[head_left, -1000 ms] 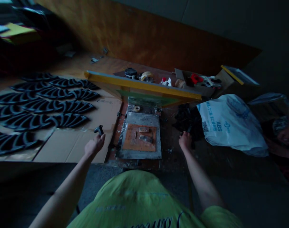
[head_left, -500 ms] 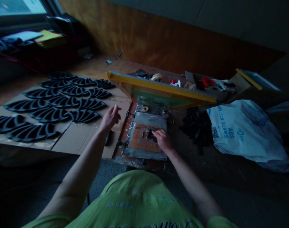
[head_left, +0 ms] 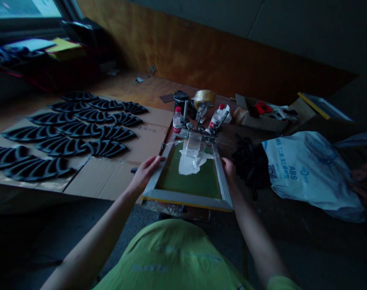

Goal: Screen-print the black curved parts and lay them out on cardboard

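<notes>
A screen printing frame lies lowered over the base in front of me, with green mesh and a pale rim. White ink is pooled on the mesh's far half, and a clear squeegee stands in it. On the frame's left side my left hand is closed, thumb along the top of the rim. My right hand grips the right side, its fingers partly hidden by the rim. Metal hinge clamps hold the frame's far end. The base and whatever lies on it are covered by the frame.
Several black fan-shaped parts lie in rows on cardboard at left. Two red-capped bottles, a tape roll and a dark jar stand behind the clamps. Black pieces and a white bag lie at right.
The raised printing frame has come down flat over the base. My right hand has left the small black piece there, and both hands now hold the frame's sides.
</notes>
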`<state>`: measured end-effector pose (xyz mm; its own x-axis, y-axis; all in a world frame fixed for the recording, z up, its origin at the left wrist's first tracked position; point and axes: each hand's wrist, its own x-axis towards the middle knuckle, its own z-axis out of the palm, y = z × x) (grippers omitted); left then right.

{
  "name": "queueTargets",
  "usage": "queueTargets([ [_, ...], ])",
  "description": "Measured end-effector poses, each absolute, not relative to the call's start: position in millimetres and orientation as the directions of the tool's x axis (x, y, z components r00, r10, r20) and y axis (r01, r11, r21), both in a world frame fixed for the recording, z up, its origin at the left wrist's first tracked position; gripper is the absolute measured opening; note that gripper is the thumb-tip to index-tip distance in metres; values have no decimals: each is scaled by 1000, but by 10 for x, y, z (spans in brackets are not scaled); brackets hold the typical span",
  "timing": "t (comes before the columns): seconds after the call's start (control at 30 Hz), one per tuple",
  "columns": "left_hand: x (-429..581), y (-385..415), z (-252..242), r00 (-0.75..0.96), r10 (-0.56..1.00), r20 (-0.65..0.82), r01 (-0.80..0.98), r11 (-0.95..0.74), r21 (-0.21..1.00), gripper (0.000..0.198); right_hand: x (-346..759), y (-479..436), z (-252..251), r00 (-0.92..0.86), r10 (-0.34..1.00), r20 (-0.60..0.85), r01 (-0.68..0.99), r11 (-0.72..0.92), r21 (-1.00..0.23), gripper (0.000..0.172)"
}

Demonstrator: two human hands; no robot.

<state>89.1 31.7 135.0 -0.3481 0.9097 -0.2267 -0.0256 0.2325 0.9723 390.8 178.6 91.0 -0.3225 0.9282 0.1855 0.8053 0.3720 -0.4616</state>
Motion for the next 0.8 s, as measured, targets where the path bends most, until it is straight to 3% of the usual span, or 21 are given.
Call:
queueTargets([
  [0.1,891,195,840,-286,900,-330,-30,335,942,82,3652,1970,1098,-344,876,339,762,471,-444,44],
  [0.17,879,208,552,-260,900,-350,-34,354,935,91,3351,1977,1177,-464,798,384,729,590,-346,54],
  [0.23,854,246,358,-236,902,-361,-35,364,931,91,3089,1902,1197,-589,752,296,721,655,-229,47],
  [0.37,798,280,254,-236,898,-371,11,384,923,90,2979,1615,1079,-704,704,88,693,709,-130,8],
  [0.5,796,268,307,-259,897,-359,16,376,927,88,3274,1366,996,-860,507,61,500,860,-100,18],
  [0.6,812,270,311,-269,897,-350,9,366,931,86,3418,1367,1045,-938,344,34,335,929,-155,19],
  [0.67,818,274,298,-279,896,-346,13,363,932,86,3409,1420,1067,-939,341,40,326,923,-203,17],
  [0.8,821,266,287,-283,892,-354,24,375,927,85,3328,1366,930,-851,495,177,463,865,-192,19],
])
